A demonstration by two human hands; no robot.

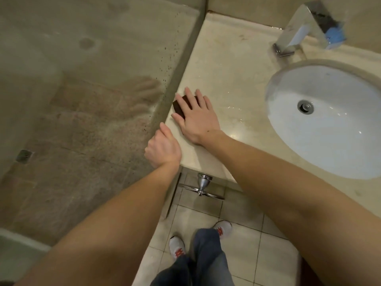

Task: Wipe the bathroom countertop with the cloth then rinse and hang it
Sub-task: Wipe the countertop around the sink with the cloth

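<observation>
Your right hand [195, 118]: fingers spread flat, pressing the dark brown folded cloth [181, 106] onto the beige stone worktop [233, 96]. Your left hand [162, 147]: fingers curled together, gripping the worktop's corner edge.

Cloth [179, 105] on beige countertop [226, 79]

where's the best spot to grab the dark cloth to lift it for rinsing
Grip the cloth's exposed left corner, coming from above on the sink side. It lies flat under the right hand, tight against the glass panel, so only that corner shows and the left is blocked.
</observation>
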